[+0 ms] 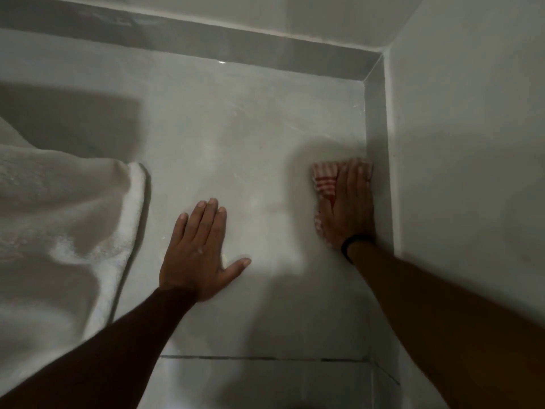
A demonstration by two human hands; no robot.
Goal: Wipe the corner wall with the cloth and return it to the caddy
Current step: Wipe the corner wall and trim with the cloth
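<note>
A red-and-white striped cloth [324, 180] lies flat against the grey tiled wall [250, 128], right beside the corner. My right hand [348, 202] presses on it with fingers laid flat, its edge touching the side wall [466, 143]; a black band circles that wrist. To the left, my left hand [200, 249] rests on the same tiled wall with fingers spread, holding nothing. The caddy is not in view.
A white towel [59, 225] hangs at the left, its edge near my left hand. A darker grey tile band [206, 42] runs along the top of the wall. A grout line [265, 358] crosses low down.
</note>
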